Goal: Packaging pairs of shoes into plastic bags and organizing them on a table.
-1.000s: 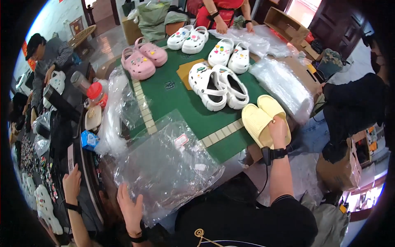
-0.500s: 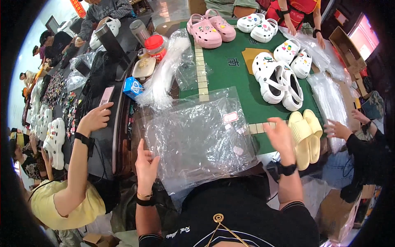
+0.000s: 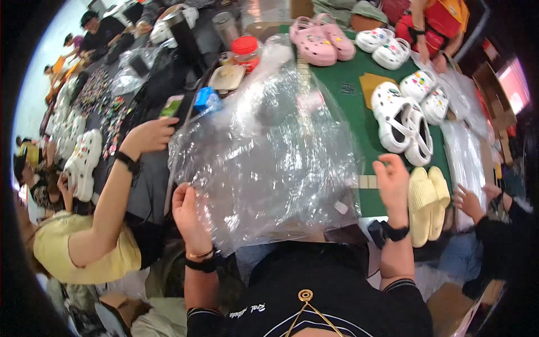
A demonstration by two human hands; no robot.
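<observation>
A large clear plastic bag [image 3: 275, 163] spreads before me, its far part puffed up over the table. My left hand [image 3: 192, 220] is closed on the bag's lower left edge, fingers and thumb pinched together. Off the bag's right side, my right hand [image 3: 392, 182] is raised with its fingers loosely bent and apart, holding nothing. Just right of that hand lies a pair of pale yellow slides [image 3: 428, 205]. Beyond it on the green table [image 3: 337, 106] stand white clogs with charms [image 3: 393, 115].
Pink clogs [image 3: 317, 45] and more white clogs [image 3: 384, 48] stand at the far side. A red-lidded jar [image 3: 245, 50] and a blue box [image 3: 206, 100] sit behind the bag. Clear plastic bags [image 3: 465, 157] lie at right. A co-worker's hand [image 3: 149, 137] reaches in at left, holding a phone [image 3: 171, 105].
My left hand has closed on the bag's edge. The bag has risen from lying flat and now bulges upward. My right hand's fingers have curled more. The view has turned a little left.
</observation>
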